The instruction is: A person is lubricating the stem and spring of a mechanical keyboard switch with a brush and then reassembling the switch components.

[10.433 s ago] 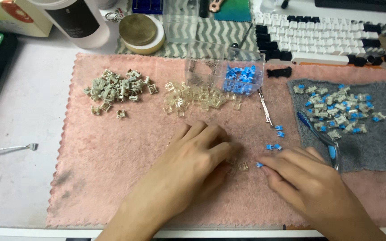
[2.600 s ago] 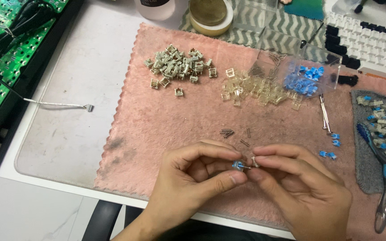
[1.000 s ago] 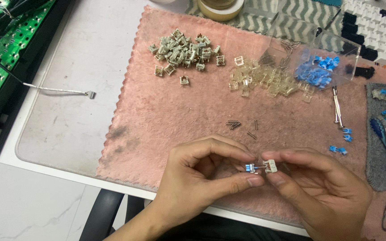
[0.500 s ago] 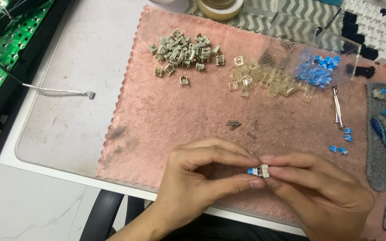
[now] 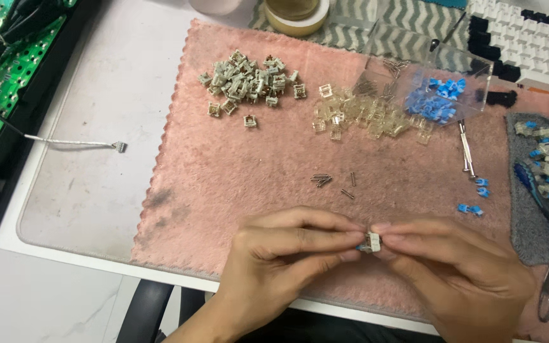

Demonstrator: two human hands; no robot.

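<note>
Pinching one small grey switch point(image 5: 372, 241) between them, the left hand point(image 5: 284, 257) and right hand point(image 5: 462, 267) meet above the pink cloth's point(image 5: 236, 171) near edge. Loose springs point(image 5: 332, 181) lie just beyond.

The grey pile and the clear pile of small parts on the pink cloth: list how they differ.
The grey pile is opaque grey-beige; the clear pile is see-through and yellowish. The grey pile lies farther left, bunched into a clump; the clear pile spreads in a loose band that reaches the clear box. Both are small squarish parts on the pink cloth, away from both hands.
</note>
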